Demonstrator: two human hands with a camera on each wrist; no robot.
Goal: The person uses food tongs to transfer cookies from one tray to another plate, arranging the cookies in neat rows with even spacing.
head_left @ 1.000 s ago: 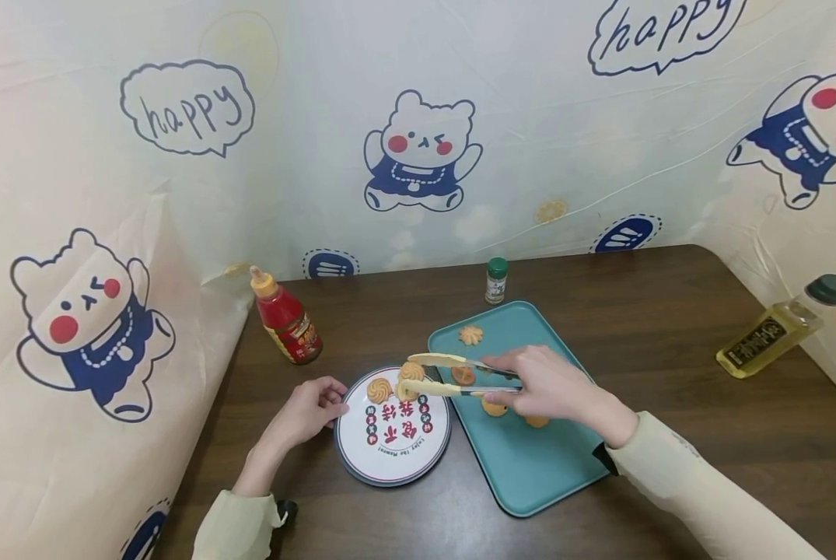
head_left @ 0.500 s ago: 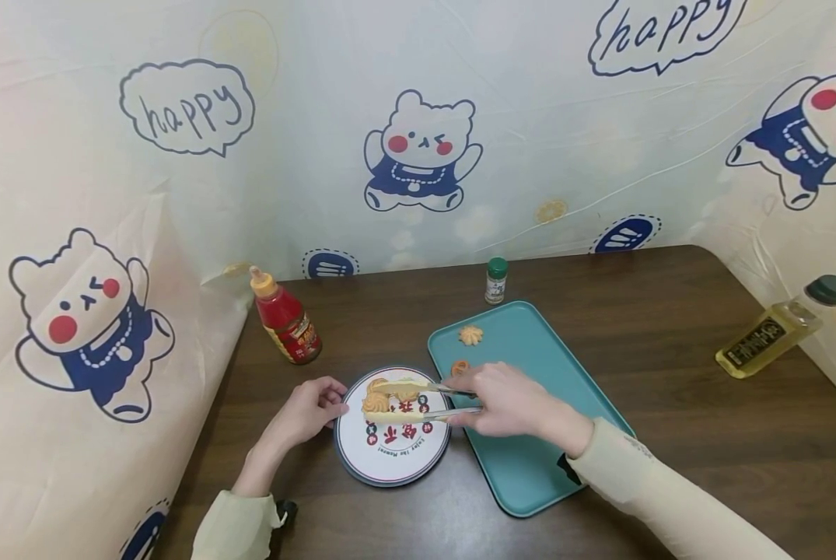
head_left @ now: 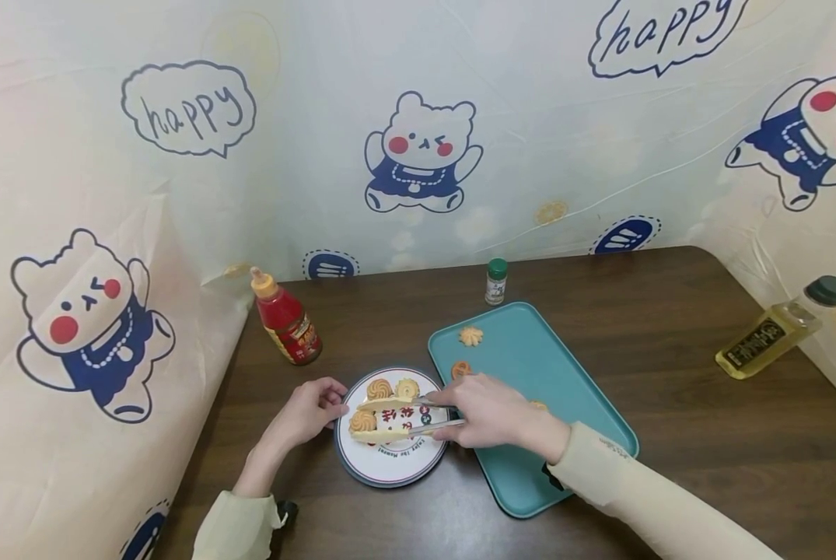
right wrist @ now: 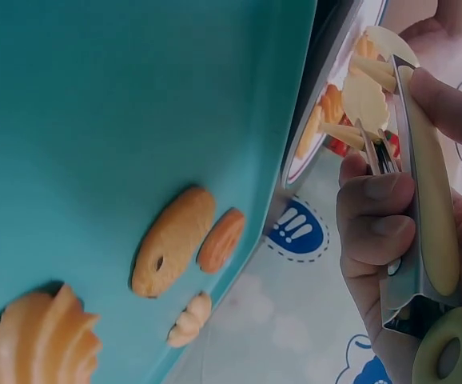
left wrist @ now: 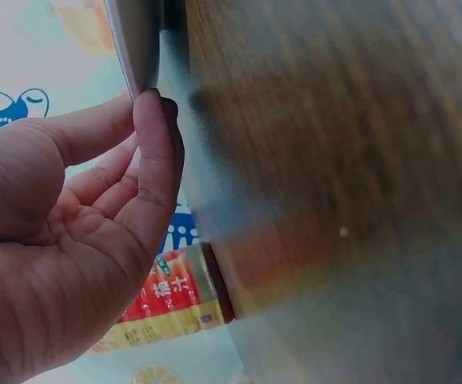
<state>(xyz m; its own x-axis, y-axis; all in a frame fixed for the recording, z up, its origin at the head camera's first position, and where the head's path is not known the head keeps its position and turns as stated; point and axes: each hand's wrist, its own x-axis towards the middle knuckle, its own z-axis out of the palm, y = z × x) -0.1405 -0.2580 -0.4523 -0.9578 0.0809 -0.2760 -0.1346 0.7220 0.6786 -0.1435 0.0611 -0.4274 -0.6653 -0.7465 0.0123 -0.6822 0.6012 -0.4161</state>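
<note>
My left hand (head_left: 317, 410) pinches the left rim of a round white plate (head_left: 397, 470) with red characters; in the left wrist view its thumb and fingers meet at the plate's edge (left wrist: 139, 48). My right hand (head_left: 491, 412) grips metal food tongs (head_left: 437, 425) with pale yellow tips, which reach over the plate from the right. Between the tips, at the plate's left side, is a swirled cookie (head_left: 362, 421). A brown swirl cookie (head_left: 379, 389) and a paler cookie (head_left: 407, 387) lie behind it on the plate.
A teal tray (head_left: 529, 482) with several cookies, including a ridged one (head_left: 470, 336), lies right of the plate, partly under my right arm. A red sauce bottle (head_left: 288, 323), a green-capped shaker (head_left: 496, 281) and an oil bottle (head_left: 767, 338) stand around the table.
My right hand has moved the tongs left and nearer to me, carrying the swirled cookie from the plate's back right to its left side. My left hand has stayed at the rim.
</note>
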